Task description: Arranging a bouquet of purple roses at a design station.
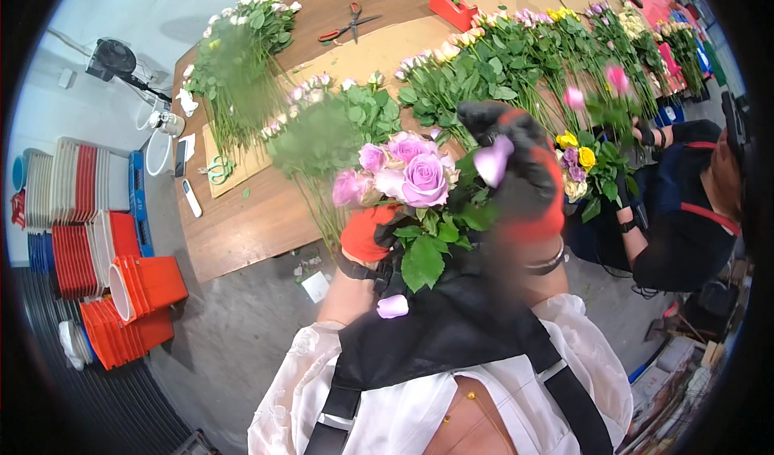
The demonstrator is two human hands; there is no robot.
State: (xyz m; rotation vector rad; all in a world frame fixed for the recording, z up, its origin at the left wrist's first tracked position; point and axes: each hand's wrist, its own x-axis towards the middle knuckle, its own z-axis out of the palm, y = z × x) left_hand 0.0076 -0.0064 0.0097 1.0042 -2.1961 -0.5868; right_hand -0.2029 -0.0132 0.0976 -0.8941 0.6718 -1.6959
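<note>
My left hand (pixel 370 234), in a red and black glove, grips a small bunch of lilac roses (pixel 425 180) just below the blooms; green leaves hang over its fingers. Right of the blooms, my right hand (pixel 514 164), gloved the same way and partly blurred, has a loose lilac petal (pixel 493 161) at its fingertips. Whether the fingers pinch this petal is not plain. Another loose petal (pixel 393 307) lies on my black apron (pixel 435 334). Beyond my hands, cut roses (pixel 484 62) lie in rows on a wooden table (pixel 254 237).
Scissors (pixel 351 24), a red tape dispenser (pixel 452 8) and green-handled scissors (pixel 217 169) lie on the table. White roses (pixel 251 25) are at the back left. A co-worker (pixel 671 213) at right holds yellow, purple and pink roses. Orange buckets (pixel 148 285) stand at left.
</note>
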